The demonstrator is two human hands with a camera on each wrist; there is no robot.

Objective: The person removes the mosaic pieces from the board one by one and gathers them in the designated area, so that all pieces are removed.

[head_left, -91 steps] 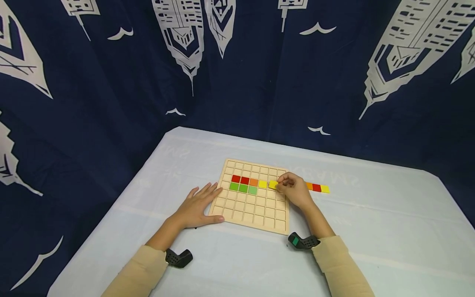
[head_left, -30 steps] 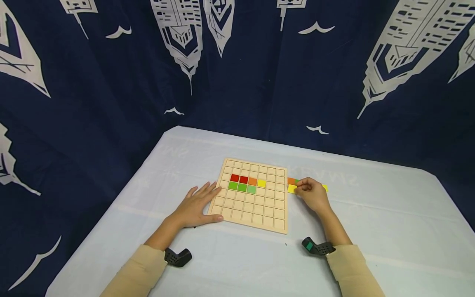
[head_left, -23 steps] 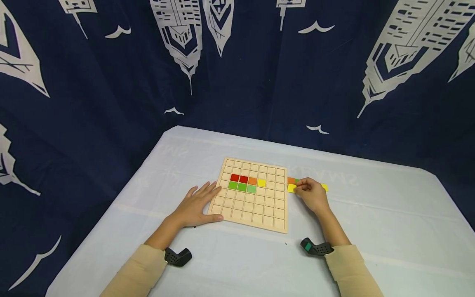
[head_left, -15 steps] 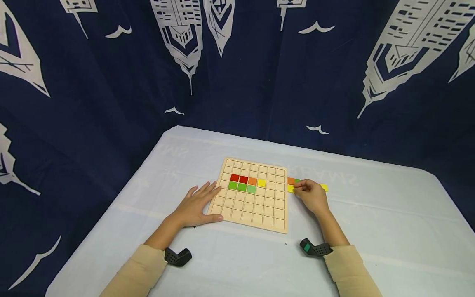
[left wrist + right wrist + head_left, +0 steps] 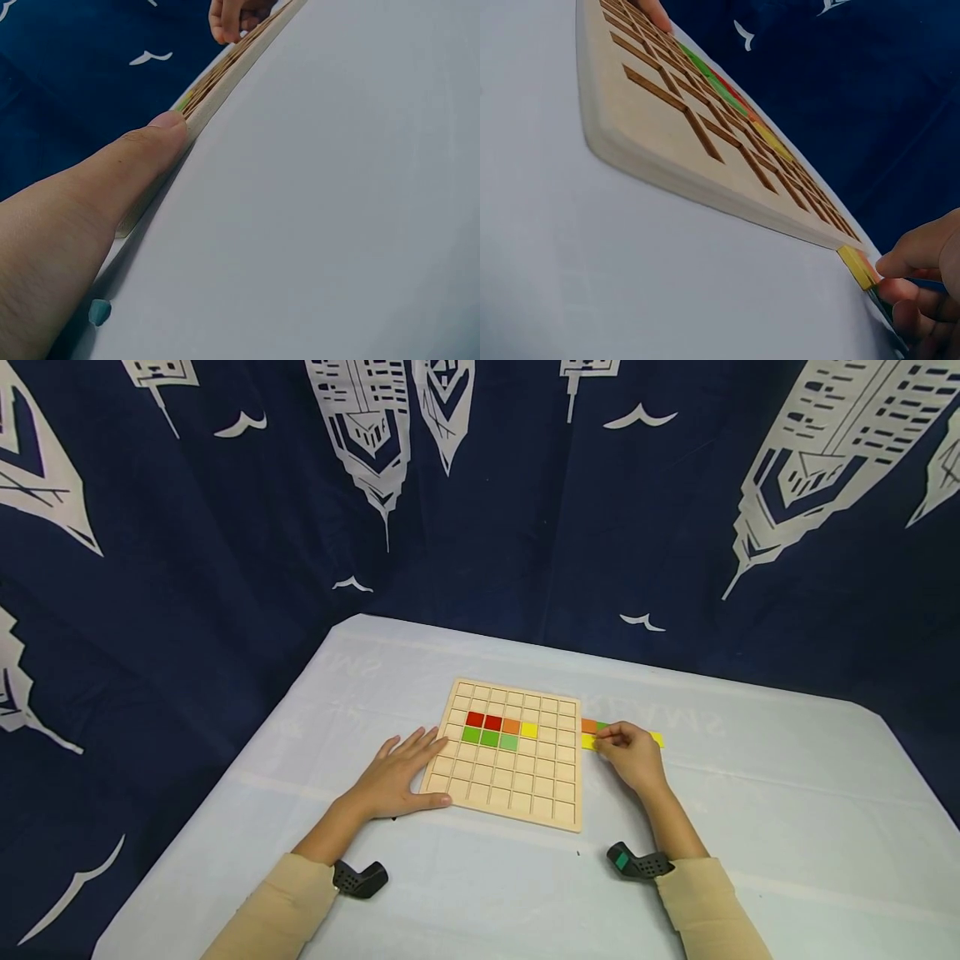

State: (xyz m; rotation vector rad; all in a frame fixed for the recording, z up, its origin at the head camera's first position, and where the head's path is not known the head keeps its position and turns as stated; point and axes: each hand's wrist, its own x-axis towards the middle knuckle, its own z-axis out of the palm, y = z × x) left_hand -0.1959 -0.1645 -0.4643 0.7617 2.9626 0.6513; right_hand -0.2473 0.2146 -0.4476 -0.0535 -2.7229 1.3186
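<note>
A wooden grid board (image 5: 525, 785) lies on the table, with red, orange, yellow and green square tiles in two rows of its cells. My left hand (image 5: 397, 781) rests flat at its left side, fingers spread, with the thumb on the near left corner. Just beyond the board's right edge, my right hand (image 5: 633, 756) has thumb and finger pinched together over the loose tiles. A thin blue edge (image 5: 928, 284) shows between them in the right wrist view, apparently a tile, mostly hidden. Next to the fingertips lie a yellow tile (image 5: 588, 742) and an orange tile (image 5: 588, 726).
Another yellow tile (image 5: 657, 740) shows to the right of my right hand; the hand hides others in that row. The white-covered table (image 5: 787, 827) ends at a far edge in front of a dark blue patterned curtain (image 5: 510, 552). Both wrists wear black devices (image 5: 362, 880).
Three seconds ago my right hand held a yellow tile over the board; it has since moved right to the loose tiles, where a yellow tile now lies. My left hand has stayed.
</note>
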